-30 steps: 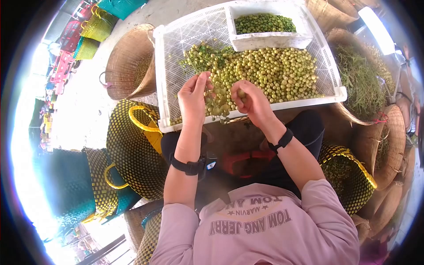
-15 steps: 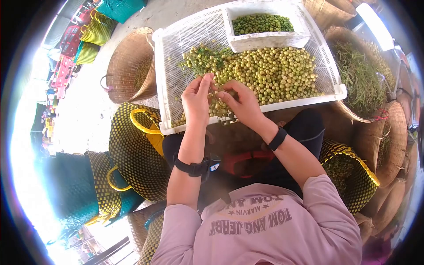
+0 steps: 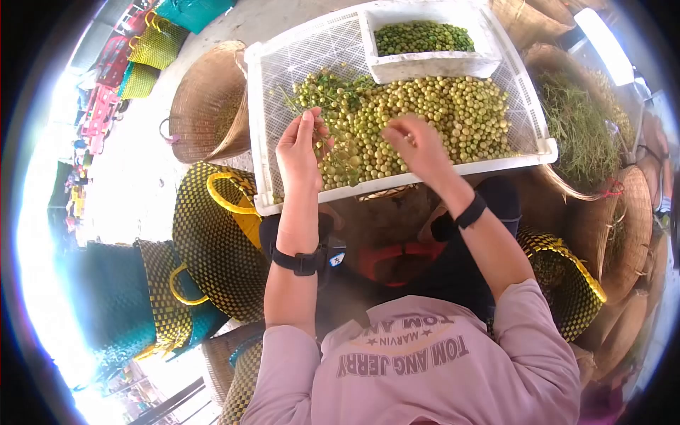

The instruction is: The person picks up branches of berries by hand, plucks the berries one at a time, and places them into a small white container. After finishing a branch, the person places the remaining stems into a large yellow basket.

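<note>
Sprig at left hand

Pinched narrowly there, showing just right of it over the tray. Apart from right hand, curled above loose fruit; cannot tell whether gripping any.

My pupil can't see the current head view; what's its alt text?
A person's left hand holds a leafy sprig over a white tray of yellow-green fruits; the right hand hovers above them. A white box of darker green fruits stands in the tray; woven baskets stand around.
</note>
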A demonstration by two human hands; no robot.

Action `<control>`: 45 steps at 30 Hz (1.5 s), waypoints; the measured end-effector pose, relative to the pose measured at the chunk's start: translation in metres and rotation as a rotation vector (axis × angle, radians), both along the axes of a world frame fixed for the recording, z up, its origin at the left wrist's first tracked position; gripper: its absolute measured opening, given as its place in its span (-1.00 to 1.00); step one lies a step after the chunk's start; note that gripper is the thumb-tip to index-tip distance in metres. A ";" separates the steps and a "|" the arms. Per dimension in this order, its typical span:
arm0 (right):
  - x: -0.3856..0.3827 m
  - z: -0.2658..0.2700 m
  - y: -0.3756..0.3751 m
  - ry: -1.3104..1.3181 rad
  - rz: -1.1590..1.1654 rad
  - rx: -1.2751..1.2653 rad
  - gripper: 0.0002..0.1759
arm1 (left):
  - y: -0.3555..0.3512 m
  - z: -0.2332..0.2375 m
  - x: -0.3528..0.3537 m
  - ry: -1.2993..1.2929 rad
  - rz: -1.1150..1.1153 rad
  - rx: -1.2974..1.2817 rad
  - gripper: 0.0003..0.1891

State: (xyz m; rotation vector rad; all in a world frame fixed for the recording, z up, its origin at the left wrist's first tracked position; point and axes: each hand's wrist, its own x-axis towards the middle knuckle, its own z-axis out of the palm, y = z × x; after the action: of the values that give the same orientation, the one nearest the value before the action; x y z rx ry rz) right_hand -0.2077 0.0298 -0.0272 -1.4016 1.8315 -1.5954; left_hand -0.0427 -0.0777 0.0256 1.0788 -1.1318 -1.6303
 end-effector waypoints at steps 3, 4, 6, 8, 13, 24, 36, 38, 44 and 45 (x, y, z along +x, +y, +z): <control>0.035 0.017 0.010 -0.347 0.197 0.332 -0.67 | 0.004 -0.003 -0.006 -0.009 0.011 -0.027 -0.75; 0.039 0.014 0.009 -0.353 0.194 0.330 -0.67 | 0.006 -0.004 -0.007 -0.004 -0.004 -0.036 -0.75; 0.047 0.005 0.008 -0.414 0.228 0.234 -0.68 | 0.008 -0.005 -0.008 -0.005 -0.017 -0.048 -0.75; 0.052 -0.001 0.012 -0.623 0.251 0.146 -0.71 | 0.006 -0.008 -0.006 0.028 0.014 -0.025 -0.75; 0.044 -0.016 0.021 -1.078 0.377 -0.048 -0.81 | 0.005 -0.006 -0.003 0.033 0.069 0.000 -0.75; 0.058 0.006 0.002 -0.072 0.210 0.055 -0.70 | 0.020 0.004 -0.006 0.033 -0.043 0.017 -0.74; 0.040 0.001 0.007 -0.329 0.517 0.419 -0.76 | 0.021 -0.001 -0.001 -0.308 -0.260 -0.171 -0.76; 0.044 -0.005 0.006 -0.491 0.538 0.332 -0.79 | 0.021 -0.002 -0.002 -0.330 -0.244 -0.251 -0.76; 0.052 0.001 0.009 -0.590 0.459 0.140 -0.79 | 0.021 0.000 -0.005 -0.447 -0.187 -0.355 -0.75; 0.051 0.005 0.011 -0.550 0.427 0.173 -0.79 | 0.019 -0.003 -0.003 -0.447 -0.186 -0.355 -0.75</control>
State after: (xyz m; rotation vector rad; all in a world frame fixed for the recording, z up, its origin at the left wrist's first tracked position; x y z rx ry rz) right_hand -0.1564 0.0404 -0.0218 -1.0462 1.2204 -1.3804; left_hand -0.0461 -0.0591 0.0221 1.1547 -1.7852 -1.2808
